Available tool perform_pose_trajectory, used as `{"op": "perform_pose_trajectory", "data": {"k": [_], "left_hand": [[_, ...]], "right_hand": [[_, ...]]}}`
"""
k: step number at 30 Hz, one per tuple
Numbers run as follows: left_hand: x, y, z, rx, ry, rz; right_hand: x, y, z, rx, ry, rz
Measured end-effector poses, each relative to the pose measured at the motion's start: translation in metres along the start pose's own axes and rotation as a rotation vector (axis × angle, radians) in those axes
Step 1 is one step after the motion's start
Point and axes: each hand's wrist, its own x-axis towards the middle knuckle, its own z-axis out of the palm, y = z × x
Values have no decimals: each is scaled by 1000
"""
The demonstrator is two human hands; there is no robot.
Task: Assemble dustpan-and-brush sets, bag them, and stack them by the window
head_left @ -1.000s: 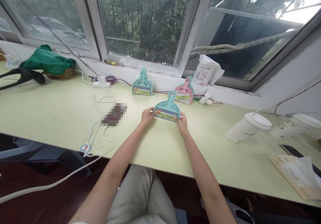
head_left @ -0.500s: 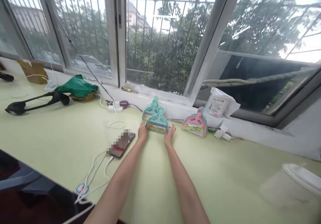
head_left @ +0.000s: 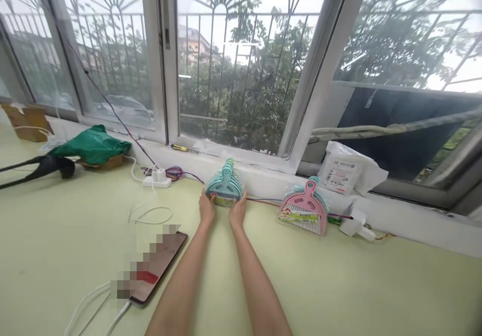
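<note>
A stack of teal toy-sized dustpans [head_left: 226, 183] stands upright on the table against the low wall under the window, each apparently packed with a brush and a label. My left hand [head_left: 207, 209] grips its left edge, the thumb on the front. On the opposite edge my right hand [head_left: 237, 211] is closed in the same way, so the stack sits between both hands. Further right, a pink dustpan [head_left: 304, 208] leans against the wall with teal ones behind it; neither hand touches that group.
Left of my forearms lies a phone [head_left: 158, 270] with white cables. A power strip [head_left: 157, 179], a green plastic bag [head_left: 94, 145] and a cardboard box [head_left: 30, 123] line the wall. On the sill are a screwdriver [head_left: 179, 147] and a white packet [head_left: 341, 168].
The front teal dustpan has moved back and left in my hands and now lines up with the teal ones behind it. The view has come closer to the wall.
</note>
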Motion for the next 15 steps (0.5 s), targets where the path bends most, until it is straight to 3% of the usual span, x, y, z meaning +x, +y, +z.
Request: {"op": "perform_pose_trajectory", "data": {"k": [3, 11, 15], "left_hand": [[-1, 1, 0, 75, 99, 18], [-2, 1, 0, 244, 131, 56], [-19, 1, -6, 239, 209, -39]], "right_hand": [[1, -4, -4, -33, -20, 27], [6, -6, -8, -47, 0, 90], [1, -10, -17, -8, 46, 172]]}}
